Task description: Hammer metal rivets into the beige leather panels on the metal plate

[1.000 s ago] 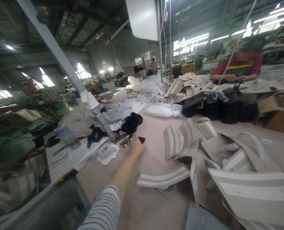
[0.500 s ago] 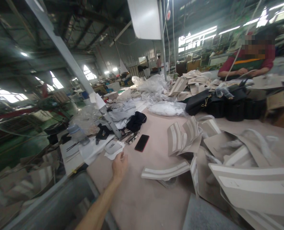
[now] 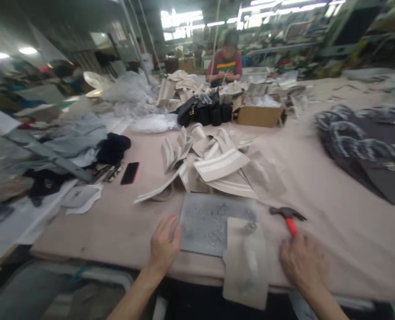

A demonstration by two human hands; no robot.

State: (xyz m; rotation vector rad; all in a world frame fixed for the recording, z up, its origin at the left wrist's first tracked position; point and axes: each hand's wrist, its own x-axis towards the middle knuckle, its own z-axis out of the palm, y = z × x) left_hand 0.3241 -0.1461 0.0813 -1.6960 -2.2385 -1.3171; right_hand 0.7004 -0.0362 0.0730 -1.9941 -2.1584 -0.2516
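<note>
My left hand (image 3: 164, 243) is at the left edge of a grey metal-looking plate (image 3: 204, 224), its fingers curled together; anything inside them is too small or blurred to make out. My right hand (image 3: 304, 262) is closed over the red handle of a claw hammer (image 3: 291, 224), whose dark head lies on the table right of the plate. Between my hands a flat beige panel (image 3: 244, 280) overlaps the plate's right part and hangs over the table's front edge. A small round metal piece (image 3: 251, 226) sits on its upper end.
Beige panels with white strips (image 3: 214, 166) are heaped behind the plate. A phone (image 3: 130, 173) and dark cloth (image 3: 114, 149) lie left. Black bags (image 3: 204, 111) and a cardboard box (image 3: 259, 114) stand farther back. Dark pieces (image 3: 367, 151) lie right. A person (image 3: 226, 62) works across the table.
The view has swung right and down. My left hand has left the white paper by the phone for the plate's left side. My right hand, the hammer and the panel on the plate are now in view.
</note>
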